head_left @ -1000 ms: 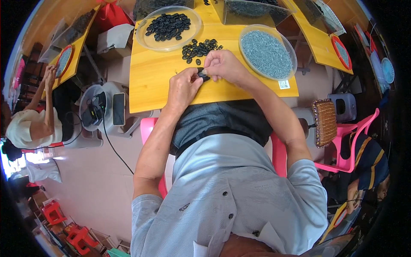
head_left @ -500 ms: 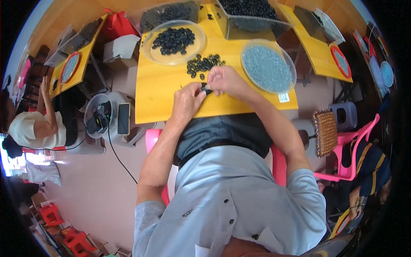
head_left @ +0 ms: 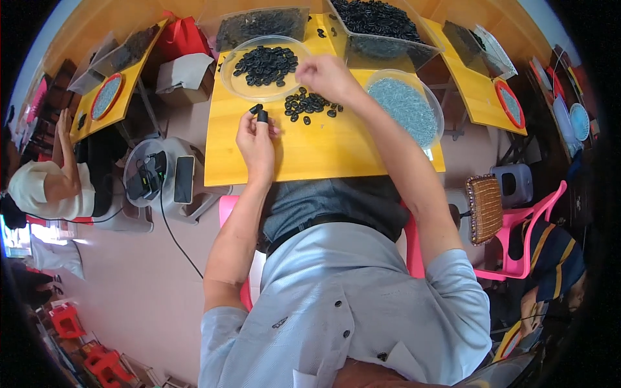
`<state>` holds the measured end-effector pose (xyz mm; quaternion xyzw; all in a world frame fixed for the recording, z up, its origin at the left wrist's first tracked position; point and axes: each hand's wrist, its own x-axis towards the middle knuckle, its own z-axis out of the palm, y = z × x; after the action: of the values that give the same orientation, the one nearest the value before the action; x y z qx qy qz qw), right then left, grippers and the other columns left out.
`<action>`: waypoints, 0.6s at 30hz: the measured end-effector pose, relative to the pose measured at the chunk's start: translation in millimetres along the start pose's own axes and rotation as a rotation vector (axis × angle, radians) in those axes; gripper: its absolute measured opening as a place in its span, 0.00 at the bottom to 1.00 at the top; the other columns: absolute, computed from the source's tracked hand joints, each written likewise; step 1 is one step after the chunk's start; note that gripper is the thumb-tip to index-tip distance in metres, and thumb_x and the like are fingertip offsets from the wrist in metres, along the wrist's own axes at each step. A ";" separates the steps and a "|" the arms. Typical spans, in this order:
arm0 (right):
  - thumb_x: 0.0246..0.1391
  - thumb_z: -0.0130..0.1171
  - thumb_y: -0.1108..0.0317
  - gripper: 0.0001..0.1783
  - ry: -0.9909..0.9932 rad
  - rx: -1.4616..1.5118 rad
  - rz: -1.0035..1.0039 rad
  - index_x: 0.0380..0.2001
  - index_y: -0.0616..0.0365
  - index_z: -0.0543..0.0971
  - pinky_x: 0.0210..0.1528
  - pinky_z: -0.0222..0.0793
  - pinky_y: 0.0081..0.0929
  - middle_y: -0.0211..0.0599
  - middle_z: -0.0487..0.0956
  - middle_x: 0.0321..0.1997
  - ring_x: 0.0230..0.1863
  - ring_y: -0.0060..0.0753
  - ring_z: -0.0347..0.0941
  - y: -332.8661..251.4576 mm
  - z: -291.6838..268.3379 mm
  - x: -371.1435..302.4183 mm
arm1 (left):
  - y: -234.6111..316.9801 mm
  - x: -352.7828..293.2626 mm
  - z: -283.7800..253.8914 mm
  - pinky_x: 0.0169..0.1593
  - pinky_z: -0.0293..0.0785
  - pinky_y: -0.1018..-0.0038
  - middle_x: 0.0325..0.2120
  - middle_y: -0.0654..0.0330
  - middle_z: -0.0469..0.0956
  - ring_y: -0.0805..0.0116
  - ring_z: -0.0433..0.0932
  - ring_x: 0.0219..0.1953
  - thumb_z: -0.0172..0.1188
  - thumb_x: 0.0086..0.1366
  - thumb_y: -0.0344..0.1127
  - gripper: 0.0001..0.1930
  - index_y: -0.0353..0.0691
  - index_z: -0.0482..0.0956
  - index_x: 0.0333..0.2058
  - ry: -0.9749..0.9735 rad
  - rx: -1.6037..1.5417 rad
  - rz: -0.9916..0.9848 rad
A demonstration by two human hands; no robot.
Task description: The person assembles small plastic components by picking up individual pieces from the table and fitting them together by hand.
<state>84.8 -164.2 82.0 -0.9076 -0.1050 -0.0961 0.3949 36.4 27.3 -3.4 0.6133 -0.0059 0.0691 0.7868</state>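
My left hand point(head_left: 257, 139) is raised over the yellow table, thumb and forefinger stretched out slightly apart, both tips covered in black. No part shows between them. My right hand point(head_left: 323, 74) hangs at the right rim of a round clear tray point(head_left: 226, 83); its fingers are blurred and I cannot make out anything in them. Inside that tray lies a heap of small black oval parts point(head_left: 265, 64). Between my hands, a looser pile of similar black parts point(head_left: 307, 105) rests on the table. Right of my right forearm sits a round clear tray of small silvery-grey pieces point(head_left: 404, 110).
At the table's far edge stand two clear bins, a left bin point(head_left: 262, 29) and a right bin point(head_left: 388, 48), holding black parts. To the left, a stool point(head_left: 145, 207) carries a phone point(head_left: 185, 180) and cabled device. Another person point(head_left: 58, 184) sits at the left.
My hands, together at the table's near middle before, have separated. The left moved left and its fingers opened; the right moved away from me toward the tray of black parts.
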 end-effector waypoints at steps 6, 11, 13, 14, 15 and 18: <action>0.47 0.56 0.70 0.09 -0.178 -0.282 0.039 0.30 0.60 0.82 0.40 0.73 0.38 0.47 0.81 0.29 0.35 0.47 0.79 19.4 14.7 -38.5 | -2.4 -0.8 -0.6 0.27 0.68 0.83 0.25 0.64 0.76 0.80 0.73 0.24 0.52 0.68 0.29 0.05 0.35 0.73 0.40 0.023 -0.093 -0.055; 0.47 0.54 0.75 0.09 -0.005 -0.498 -0.007 0.31 0.60 0.82 0.44 0.71 0.43 0.49 0.81 0.33 0.40 0.50 0.77 37.4 5.4 -46.6 | -1.0 -4.6 3.5 0.27 0.68 0.84 0.26 0.64 0.76 0.80 0.72 0.24 0.53 0.67 0.28 0.05 0.36 0.75 0.39 -0.011 -0.041 -0.090; 0.46 0.53 0.76 0.09 0.010 -0.520 -0.020 0.31 0.60 0.81 0.44 0.71 0.44 0.50 0.80 0.33 0.41 0.51 0.77 40.7 1.4 -43.5 | -3.4 -4.2 3.0 0.28 0.68 0.84 0.26 0.64 0.76 0.80 0.72 0.24 0.53 0.67 0.28 0.05 0.36 0.75 0.39 -0.015 -0.042 -0.086; 0.46 0.52 0.77 0.10 0.025 -0.542 -0.037 0.30 0.60 0.81 0.43 0.70 0.45 0.50 0.80 0.33 0.41 0.52 0.76 41.9 -0.7 -42.6 | -4.2 -4.3 2.4 0.28 0.68 0.83 0.26 0.64 0.76 0.80 0.72 0.24 0.53 0.67 0.28 0.05 0.35 0.75 0.39 -0.014 -0.032 -0.071; 0.46 0.52 0.77 0.10 0.025 -0.543 -0.033 0.30 0.60 0.81 0.43 0.70 0.45 0.50 0.80 0.33 0.41 0.52 0.76 40.4 -3.8 -42.0 | -5.0 -4.4 1.6 0.28 0.68 0.83 0.26 0.64 0.77 0.80 0.72 0.24 0.53 0.67 0.27 0.05 0.35 0.76 0.39 -0.012 -0.023 -0.057; 0.43 0.53 0.78 0.08 -0.003 -0.655 -0.007 0.27 0.64 0.80 0.44 0.71 0.48 0.53 0.80 0.33 0.40 0.55 0.77 38.3 -13.4 -39.0 | -5.9 -2.4 2.1 0.29 0.68 0.83 0.26 0.64 0.76 0.80 0.72 0.24 0.54 0.67 0.27 0.04 0.35 0.76 0.38 -0.006 -0.028 -0.035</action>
<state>56.4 -204.1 54.3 -0.9862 -0.0722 -0.1246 0.0814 34.8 23.7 -8.8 0.6024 0.0013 0.0534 0.7964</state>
